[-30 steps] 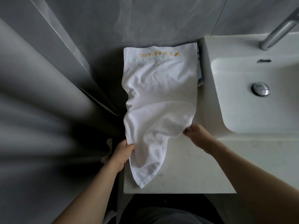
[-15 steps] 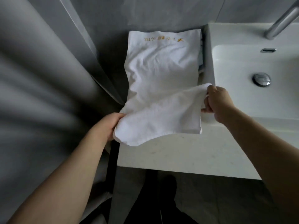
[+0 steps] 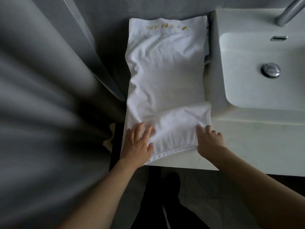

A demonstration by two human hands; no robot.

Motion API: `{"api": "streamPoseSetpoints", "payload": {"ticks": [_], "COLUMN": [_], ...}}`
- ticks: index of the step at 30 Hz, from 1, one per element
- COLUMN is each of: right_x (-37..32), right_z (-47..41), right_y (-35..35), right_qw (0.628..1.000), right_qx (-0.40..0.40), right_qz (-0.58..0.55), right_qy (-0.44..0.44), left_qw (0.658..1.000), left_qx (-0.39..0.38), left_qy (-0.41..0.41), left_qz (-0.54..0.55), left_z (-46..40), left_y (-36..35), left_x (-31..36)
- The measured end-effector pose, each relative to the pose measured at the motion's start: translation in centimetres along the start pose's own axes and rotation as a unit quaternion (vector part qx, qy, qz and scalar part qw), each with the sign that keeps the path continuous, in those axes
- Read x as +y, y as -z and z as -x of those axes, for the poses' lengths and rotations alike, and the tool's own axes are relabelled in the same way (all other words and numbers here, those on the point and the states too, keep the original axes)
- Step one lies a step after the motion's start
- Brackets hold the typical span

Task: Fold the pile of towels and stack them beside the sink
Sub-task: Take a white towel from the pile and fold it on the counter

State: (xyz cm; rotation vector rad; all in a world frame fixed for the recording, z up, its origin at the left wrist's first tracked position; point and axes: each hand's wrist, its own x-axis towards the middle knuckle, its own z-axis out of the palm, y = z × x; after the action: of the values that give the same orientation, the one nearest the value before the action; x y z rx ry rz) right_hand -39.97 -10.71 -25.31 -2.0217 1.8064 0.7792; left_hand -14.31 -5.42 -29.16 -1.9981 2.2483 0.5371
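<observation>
A white towel [image 3: 166, 76] with gold lettering at its far end lies lengthwise on the pale counter [image 3: 244, 149], left of the sink [image 3: 264, 111]. Its near end is folded back over itself into a short flap. My left hand [image 3: 139, 144] rests flat, fingers spread, on the flap's left side. My right hand [image 3: 208, 140] presses on the flap's right corner with its fingers apart. More cloth [image 3: 207, 52] peeks out under the towel's right edge, against the sink.
A chrome faucet [image 3: 290, 10] and drain plug [image 3: 270, 70] belong to the white basin on the right. A grey wall and a slanted panel [image 3: 92, 52] close off the left and back. The counter's front edge runs just below my hands, above dark floor.
The towel's hanging near end has been lifted, folded back onto the towel and laid down. Both hands released their pinch and now lie flat on the flap.
</observation>
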Motion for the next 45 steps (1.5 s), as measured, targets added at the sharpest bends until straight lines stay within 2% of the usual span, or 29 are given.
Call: {"api": "streamPoseSetpoints", "payload": {"ticks": [2,4,5,8,10,12,15,20,22,26,30,32,37,39,41,45], "right_x": [-0.3,-0.4,-0.4,0.1,0.5,0.9,0.8,-0.4,-0.5,0.4,1.5,1.9,2.2,1.9,1.4,0.2], "right_z": [0.7,1.5,1.8,2.6,2.8,2.3,0.0,-4.9,-7.4,-13.2,-19.1,-21.6,-26.2,-27.2,-28.0,-29.9], "right_y": [0.1,0.2,0.2,0.9,1.7,3.1,5.8,11.6,13.4,17.1,20.6,22.1,24.4,24.3,23.8,23.1], "right_qw": [0.999,0.994,0.991,0.988,0.991,0.997,0.991,0.960,0.955,0.946,0.931,0.931,0.940,0.943,0.939,0.935], "right_qx": [-0.030,-0.079,-0.103,-0.144,-0.125,-0.070,0.022,0.060,0.068,0.127,0.154,0.171,0.179,0.173,0.205,0.269], "right_qz": [0.042,0.074,0.081,0.064,0.036,-0.023,-0.122,-0.242,-0.254,-0.288,-0.328,-0.321,-0.282,-0.272,-0.263,-0.227], "right_qy": [-0.006,0.001,0.007,-0.002,0.000,0.014,0.056,0.128,0.137,0.077,0.033,0.022,-0.071,-0.085,-0.081,-0.031], "left_qw": [0.997,0.978,0.969,0.953,0.948,0.951,0.968,0.987,0.992,0.997,0.983,0.982,0.988,0.994,0.998,0.998], "left_qx": [-0.073,-0.202,-0.243,-0.286,-0.275,-0.257,-0.199,-0.136,-0.110,-0.069,-0.011,0.016,0.129,0.107,0.057,0.034], "left_qy": [0.027,0.048,0.047,0.029,0.019,0.009,0.014,0.040,0.033,0.038,0.141,0.155,0.085,0.031,-0.023,-0.052], "left_qz": [0.008,0.020,0.002,-0.097,-0.157,-0.172,-0.152,-0.071,-0.060,-0.016,0.117,0.105,0.030,0.009,0.014,0.011], "left_z": [-0.3,-0.8,-1.0,-0.8,-0.5,-1.0,-3.2,-8.4,-11.1,-17.6,-24.5,-27.2,-33.3,-35.4,-37.1,-39.0], "left_y": [0.0,0.6,1.1,2.7,3.7,5.3,8.1,12.4,13.6,15.4,17.1,17.6,18.5,18.4,18.0,16.7], "left_x": [-0.1,-0.3,-0.5,-0.2,0.5,1.0,1.2,0.8,0.0,-1.9,-4.1,-5.1,-5.6,-4.9,-4.2,-2.9]}}
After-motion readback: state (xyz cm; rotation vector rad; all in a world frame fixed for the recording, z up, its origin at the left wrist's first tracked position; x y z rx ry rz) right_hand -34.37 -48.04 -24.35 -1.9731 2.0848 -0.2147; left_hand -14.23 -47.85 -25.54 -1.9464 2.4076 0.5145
